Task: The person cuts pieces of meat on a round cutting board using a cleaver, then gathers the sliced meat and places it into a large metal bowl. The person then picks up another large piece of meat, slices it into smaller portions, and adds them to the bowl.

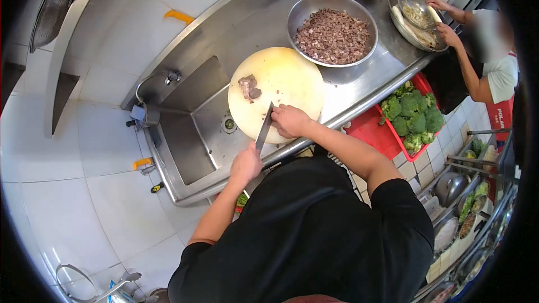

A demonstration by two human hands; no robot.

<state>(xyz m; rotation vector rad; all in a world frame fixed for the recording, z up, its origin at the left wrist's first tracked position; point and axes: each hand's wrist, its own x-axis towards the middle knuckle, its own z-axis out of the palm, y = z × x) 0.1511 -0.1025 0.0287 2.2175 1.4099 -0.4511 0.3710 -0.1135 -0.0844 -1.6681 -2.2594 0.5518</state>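
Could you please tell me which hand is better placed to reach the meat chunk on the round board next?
Probably the right hand: it is over the board, nearer the meat chunk, while the left hand is farther off and holding the knife. The right's grip is unclear.

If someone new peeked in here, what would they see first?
Probably the metal bowl of what looks like chopped meat, beside the round cutting board. The left hand holds a knife at the board's edge. Bright green broccoli fills a red crate on the right.
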